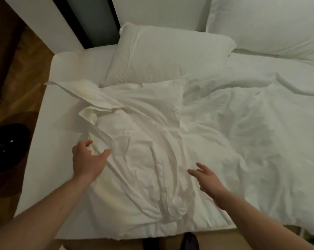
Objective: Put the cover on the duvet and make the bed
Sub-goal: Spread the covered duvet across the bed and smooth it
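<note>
A rumpled white duvet cover (149,145) lies across the bed (49,159), bunched into folds near the left side, with one loose flap (91,96) turned back toward the pillow. My left hand (87,159) hovers at a raised fold near the left edge, thumb and fingers spread, holding nothing. My right hand (206,177) floats just above the cover's middle with fingers straight and apart. Whether the duvet is inside the cover cannot be told.
A white pillow (167,55) lies at the head, and a second pillow (271,24) leans at the back right. Wooden floor (17,73) runs along the bed's left side, with a dark round object (6,145) on it. A white wall stands behind.
</note>
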{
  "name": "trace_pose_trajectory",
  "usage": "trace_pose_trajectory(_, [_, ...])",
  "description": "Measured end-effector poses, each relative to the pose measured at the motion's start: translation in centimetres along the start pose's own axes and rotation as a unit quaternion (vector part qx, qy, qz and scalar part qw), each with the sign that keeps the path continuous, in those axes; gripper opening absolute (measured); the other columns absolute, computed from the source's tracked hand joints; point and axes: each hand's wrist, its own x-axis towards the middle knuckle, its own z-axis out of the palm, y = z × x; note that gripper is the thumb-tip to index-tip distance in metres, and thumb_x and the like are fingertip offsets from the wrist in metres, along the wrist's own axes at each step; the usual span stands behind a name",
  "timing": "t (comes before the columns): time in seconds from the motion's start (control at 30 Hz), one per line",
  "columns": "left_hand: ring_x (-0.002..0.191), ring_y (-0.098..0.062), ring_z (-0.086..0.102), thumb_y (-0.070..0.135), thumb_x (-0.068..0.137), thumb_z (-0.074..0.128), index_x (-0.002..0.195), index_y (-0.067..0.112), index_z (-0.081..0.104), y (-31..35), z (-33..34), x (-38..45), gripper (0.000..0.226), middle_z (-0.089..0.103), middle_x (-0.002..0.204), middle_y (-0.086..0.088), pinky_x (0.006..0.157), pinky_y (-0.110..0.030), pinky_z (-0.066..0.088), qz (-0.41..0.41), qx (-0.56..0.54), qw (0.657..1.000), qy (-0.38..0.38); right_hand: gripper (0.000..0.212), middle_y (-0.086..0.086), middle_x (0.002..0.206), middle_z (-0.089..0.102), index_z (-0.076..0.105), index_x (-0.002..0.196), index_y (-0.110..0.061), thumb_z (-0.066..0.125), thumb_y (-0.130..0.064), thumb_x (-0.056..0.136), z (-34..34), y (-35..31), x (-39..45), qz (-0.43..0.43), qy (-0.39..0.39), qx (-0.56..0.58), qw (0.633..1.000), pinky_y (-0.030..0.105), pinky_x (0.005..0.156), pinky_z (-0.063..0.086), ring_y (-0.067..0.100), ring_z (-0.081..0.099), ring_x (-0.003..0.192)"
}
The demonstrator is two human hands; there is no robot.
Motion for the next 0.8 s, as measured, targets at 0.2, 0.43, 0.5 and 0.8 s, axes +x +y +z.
trace_pose_trajectory(0.2, [0.099, -0.030, 0.072, 0.078, 0.059, 0.078, 0.117, 0.012, 0.067, -1.6, 3.2, 7.5, 0.087, 0.073, 0.111, -0.007, 0.086, -0.040, 0.059, -0.173, -0.039, 0.972, -0.154, 0.105, 0.001, 0.164, 0.033, 0.015, 0.163, -0.028, 0.074, -0.058, 0.082, 5.4, 0.2, 4.5, -0.013, 0.029, -0.041, 0.999, 0.041, 0.118, 0.035, 0.025, 0.041, 0.145])
trace_pose_trajectory(0.43, [0.099, -0.037, 0.067, 0.044, 0.085, 0.066, 0.089, 0.010, 0.073, -0.4, 5.5, 6.4, 0.035, 0.073, 0.093, -0.013, 0.090, -0.042, 0.053, -0.094, -0.025, 0.989, -0.109, 0.072, -0.004, 0.114, 0.074, 0.064, 0.126, -0.024, 0.076, -0.065, 0.068, 7.6, 2.7, 4.5, 0.054, 0.017, -0.078, 0.995, 0.043, 0.096, 0.057, 0.020, 0.072, 0.099])
trace_pose_trajectory(0.5, [0.107, -0.038, 0.065, 0.063, 0.073, 0.076, 0.118, 0.002, 0.062, -1.3, 4.6, 6.3, 0.076, 0.067, 0.114, -0.017, 0.088, -0.041, 0.053, -0.177, -0.028, 0.978, -0.106, 0.047, -0.007, 0.100, 0.076, 0.070, 0.115, -0.025, 0.069, -0.058, 0.080, 7.4, 2.2, 3.7, 0.031, 0.022, -0.118, 0.992, 0.040, 0.090, 0.059, 0.016, 0.073, 0.090])
trace_pose_trajectory(0.8, [0.102, -0.036, 0.063, 0.020, 0.092, 0.058, 0.083, 0.011, 0.062, 1.7, 7.1, 4.6, 0.013, 0.064, 0.113, -0.017, 0.083, -0.032, 0.045, -0.064, 0.020, 0.994, -0.080, 0.025, -0.008, 0.085, 0.072, 0.071, 0.095, -0.025, 0.047, -0.018, 0.097, 6.4, 3.3, 3.7, -0.034, 0.036, -0.249, 0.967, 0.035, 0.079, 0.056, 0.012, 0.067, 0.081])
